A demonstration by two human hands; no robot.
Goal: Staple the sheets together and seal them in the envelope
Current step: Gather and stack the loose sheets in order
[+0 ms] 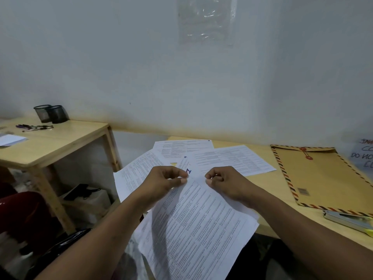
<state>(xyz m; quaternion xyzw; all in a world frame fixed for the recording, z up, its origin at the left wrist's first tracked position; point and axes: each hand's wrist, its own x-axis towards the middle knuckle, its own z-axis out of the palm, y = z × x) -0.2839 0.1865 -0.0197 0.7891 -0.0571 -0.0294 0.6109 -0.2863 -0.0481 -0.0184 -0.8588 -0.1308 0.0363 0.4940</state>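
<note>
Printed sheets (193,221) lifted near the desk's front edge, pinched at their far edge by left hand (167,181) and right hand (224,183). More pages (232,158) lie scattered beyond — missed ones could go unstapled. Envelope (323,176) and stapler (349,220) wait right.

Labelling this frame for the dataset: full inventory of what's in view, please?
held sheets: a few, white, printed, pinched at the top by both hands
loose sheets: at least three, white, spread on the desk behind the hands
envelope: one, brown with striped border, flat on the desk at right
stapler: one, grey metal, near edge of envelope, far right
note: one, white with handwriting, against the wall at right
pen cups: two, black mesh, back of side table at left
pens: several, dark, on side table
paper: white, on side table, far left
left hand: gripping held sheets
right hand: gripping held sheets
</note>
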